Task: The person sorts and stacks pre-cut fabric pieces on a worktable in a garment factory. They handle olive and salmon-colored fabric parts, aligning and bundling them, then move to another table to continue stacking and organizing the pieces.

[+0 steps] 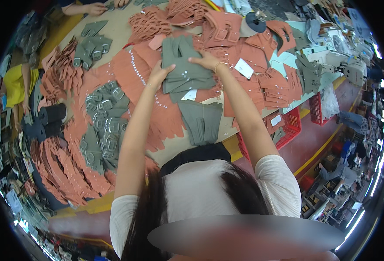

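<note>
A stack of grey-green leather-like cut pieces (186, 77) lies on the table in front of me, its layers slightly fanned. My left hand (159, 75) grips its left edge, thumb on top and the other fingers mostly hidden. On the right edge my right hand (207, 61) holds the same stack, thumb laid over the upper layer. Closer to my body lies another bundle of grey-green pieces (202, 124) with long slits. A white paper tag (190, 94) shows between the two.
Orange cut pieces (131, 74) cover much of the table. Grey-green buckled straps (107, 108) lie to the left, near dark thread cones (50, 115). A red crate (290, 128) and a sewing machine (353, 71) stand right. Co-workers' hands (97, 8) show at the far side and left.
</note>
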### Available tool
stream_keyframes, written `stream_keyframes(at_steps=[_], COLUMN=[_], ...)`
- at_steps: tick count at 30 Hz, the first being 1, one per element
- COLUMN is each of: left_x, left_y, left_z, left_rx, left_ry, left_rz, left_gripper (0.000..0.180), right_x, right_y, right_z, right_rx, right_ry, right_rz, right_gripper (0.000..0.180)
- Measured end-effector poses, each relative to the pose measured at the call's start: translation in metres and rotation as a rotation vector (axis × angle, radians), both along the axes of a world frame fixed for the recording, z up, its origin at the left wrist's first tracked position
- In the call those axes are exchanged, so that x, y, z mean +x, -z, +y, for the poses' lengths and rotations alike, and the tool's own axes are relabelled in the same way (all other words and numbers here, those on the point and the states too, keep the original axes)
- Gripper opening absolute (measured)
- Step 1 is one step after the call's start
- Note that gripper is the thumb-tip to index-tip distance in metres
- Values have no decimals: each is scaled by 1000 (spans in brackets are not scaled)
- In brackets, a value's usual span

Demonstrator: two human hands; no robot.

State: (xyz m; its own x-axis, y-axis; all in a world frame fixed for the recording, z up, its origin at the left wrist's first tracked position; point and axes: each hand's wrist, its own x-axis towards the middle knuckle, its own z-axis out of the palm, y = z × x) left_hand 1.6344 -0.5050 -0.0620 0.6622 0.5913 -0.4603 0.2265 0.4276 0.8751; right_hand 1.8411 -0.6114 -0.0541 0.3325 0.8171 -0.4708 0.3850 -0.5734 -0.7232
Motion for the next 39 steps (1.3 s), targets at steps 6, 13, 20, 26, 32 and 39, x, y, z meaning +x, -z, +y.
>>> stream_keyframes(at_steps=[6, 13, 20, 26, 32, 39], left_x=[3, 2, -46, -122, -152, -161], left_y=[6, -4, -13, 30, 28, 5], left_z=[-4, -7, -76, -192, -257, -245], left_rx=[104, 525, 864, 274, -20, -69], left_ry=[-18, 28, -84, 241, 319, 279], left_rz=[97, 371, 284, 299, 214, 283], left_gripper=[56, 65, 50, 25, 23, 22], right_x=[12, -5, -27, -85, -89, -79], right_y=[22, 22, 4, 43, 46, 30], right_z=[-5, -3, -86, -167, -154, -132], right_rx=[120, 206, 427, 182, -164, -424], right_ry=[-18, 57, 390, -357, -484, -701], right_rz=[73, -203, -324, -463, -407, -126], right_gripper=[93, 84, 44, 49, 85, 98])
